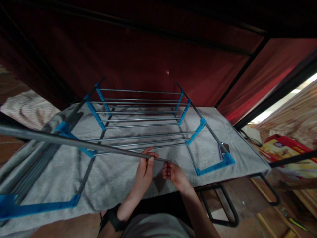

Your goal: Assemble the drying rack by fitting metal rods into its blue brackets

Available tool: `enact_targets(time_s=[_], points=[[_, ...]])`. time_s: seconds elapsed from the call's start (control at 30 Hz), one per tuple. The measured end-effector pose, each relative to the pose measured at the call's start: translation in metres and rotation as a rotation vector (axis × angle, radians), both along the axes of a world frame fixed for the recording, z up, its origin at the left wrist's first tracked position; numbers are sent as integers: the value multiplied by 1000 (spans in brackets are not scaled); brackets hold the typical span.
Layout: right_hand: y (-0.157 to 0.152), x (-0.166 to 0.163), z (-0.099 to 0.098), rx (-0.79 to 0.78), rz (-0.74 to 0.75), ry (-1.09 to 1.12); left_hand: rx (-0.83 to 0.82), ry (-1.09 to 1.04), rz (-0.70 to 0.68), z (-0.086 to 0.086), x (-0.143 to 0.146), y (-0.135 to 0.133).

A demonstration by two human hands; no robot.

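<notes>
A red curtain [148, 56] hangs behind the rack [141, 126], which spreads over a grey cloth [114, 185]. Loose tubes [39, 165] lie along the left, a small dark object [225, 147] sits under the rack's right side, and a red-and-yellow pack [282, 148] is farther right. The rod [61, 140] slants across the front, from the left edge to the hands, hiding part of a blue bracket. It is grey, slim and straight — seemingly thicker at its near, left end. The left hand [146, 168] grasps it near the far end; the right hand [173, 172] has its fingers curled at the tip — whether they grip, I cannot tell.
</notes>
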State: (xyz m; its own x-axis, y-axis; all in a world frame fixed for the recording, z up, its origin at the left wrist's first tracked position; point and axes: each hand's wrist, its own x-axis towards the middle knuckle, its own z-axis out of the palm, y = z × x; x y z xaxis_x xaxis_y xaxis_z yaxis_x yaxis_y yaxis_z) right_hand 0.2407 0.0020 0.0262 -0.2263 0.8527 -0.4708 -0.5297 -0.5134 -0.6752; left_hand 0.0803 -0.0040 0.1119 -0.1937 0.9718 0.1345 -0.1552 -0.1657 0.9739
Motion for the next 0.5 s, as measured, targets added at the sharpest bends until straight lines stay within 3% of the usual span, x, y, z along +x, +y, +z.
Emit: enact_targets(time_s=[0.1,0.2,0.33,0.5], points=[[1,7,3,34,-2,-90,11,90,2,15,-19,3],[9,12,10,62,-129,-79,18,177,22,21,-34,5],[19,19,21,105,-291,-65,-4,214,71,10,-49,6],[20,27,28,158,-358,-92,-39,345,84,-9,-64,0]])
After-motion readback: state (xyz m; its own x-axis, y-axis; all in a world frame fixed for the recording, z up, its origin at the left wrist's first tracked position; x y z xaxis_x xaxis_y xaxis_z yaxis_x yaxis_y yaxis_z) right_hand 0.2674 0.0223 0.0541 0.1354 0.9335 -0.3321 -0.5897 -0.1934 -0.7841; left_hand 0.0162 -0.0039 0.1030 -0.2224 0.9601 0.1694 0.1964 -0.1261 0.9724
